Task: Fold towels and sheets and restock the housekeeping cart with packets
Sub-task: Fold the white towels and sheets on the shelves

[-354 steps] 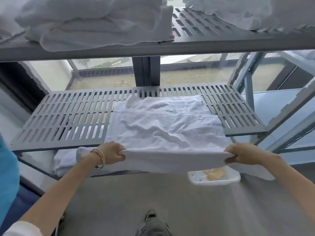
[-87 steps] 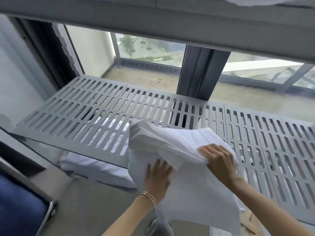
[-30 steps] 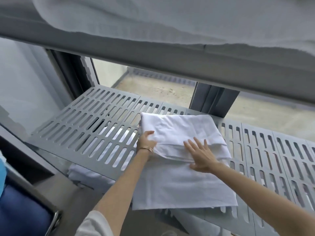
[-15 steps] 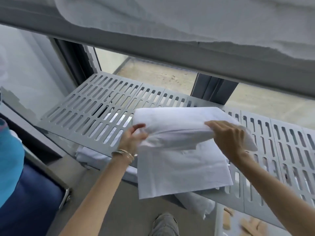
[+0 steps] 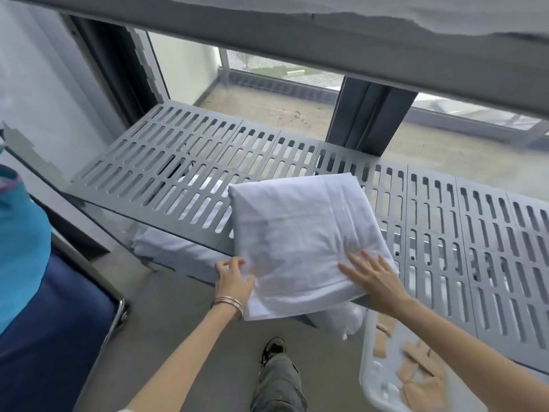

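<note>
Half a second before, I had the upper layer of the white folded cotton sheet raised between both hands; now it lay flat, doubled over into a thick, neat rectangle. The sheet rested on the grey slotted metal shelf, its near edge overhanging the shelf's front lip. My left hand pinched the sheet's near left corner, thumb and fingers curled against the fabric, a stack of thin metal bangles on that wrist. My right hand lay flat on the near right part of the sheet, fingers straight and spread, pressing down without gripping.

Below the shelf, more white linen lay piled on a lower level, showing through the slots. At the lower right stood a pale plastic tray holding tan packets, blurred. A blue fabric bag on a chrome frame stood to my left, and my grey trouser leg and dark shoe showed on the floor.
</note>
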